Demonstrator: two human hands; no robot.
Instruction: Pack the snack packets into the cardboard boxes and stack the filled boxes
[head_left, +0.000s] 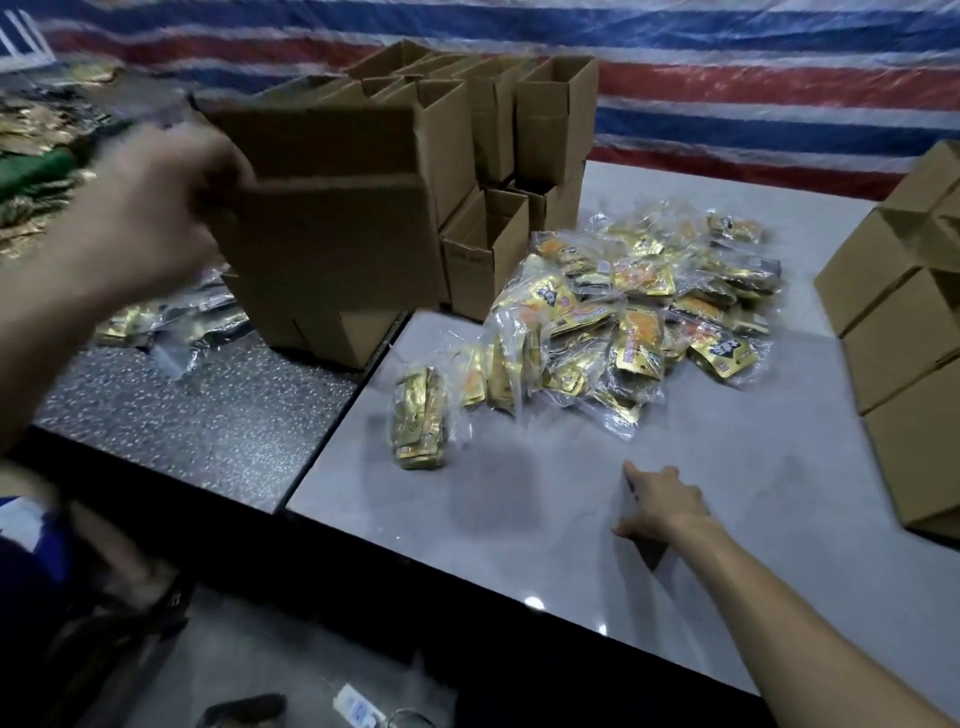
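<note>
My left hand (161, 208) grips the left side of an open cardboard box (332, 228) and holds it up above the table, blurred by motion. My right hand (657, 501) rests low over the pale table (519, 509), fingers apart, holding nothing. A heap of gold and orange snack packets (639, 312) in clear bags lies ahead of it. One bundle of gold packets (418, 415) lies apart, nearer to me. A stack of closed boxes (904, 332) stands at the right edge.
Several empty open boxes (509, 135) stand stacked at the back centre. More packets (171, 322) lie on the speckled table (197, 415) at left. A striped tarpaulin (727, 88) hangs behind. A dark gap separates the two tabletops.
</note>
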